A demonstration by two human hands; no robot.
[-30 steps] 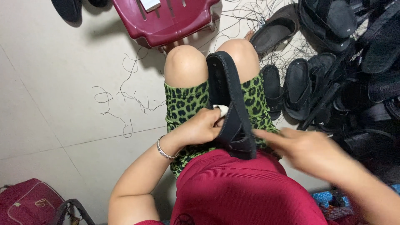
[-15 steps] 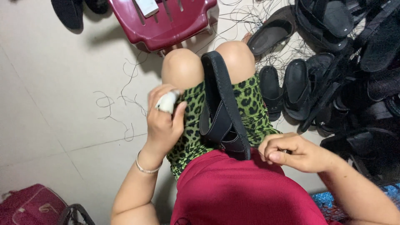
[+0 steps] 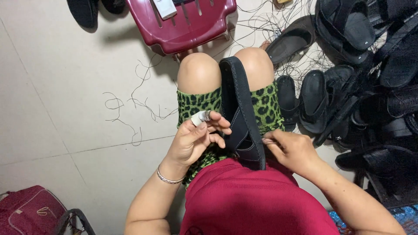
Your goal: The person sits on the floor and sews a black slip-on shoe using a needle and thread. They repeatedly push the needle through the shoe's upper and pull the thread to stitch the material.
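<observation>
Black sandal (image 3: pixel 241 117) is lying between my knees, stitching apparently unfinished; my left hand (image 3: pixel 196 139) is steadying its strap, fingers loosely curled, my right hand (image 3: pixel 291 150) pinching something too small to tell.

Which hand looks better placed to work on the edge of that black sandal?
Probably the right hand: its fingertips pinch at the sandal's edge. The left hand only touches its strap side.

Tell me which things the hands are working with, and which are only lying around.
In use: black sandal held on edge between the knees; left hand with taped finger; right hand at its sole.
Lying about: sandal pile, maroon stool, loose threads, maroon bag.
</observation>
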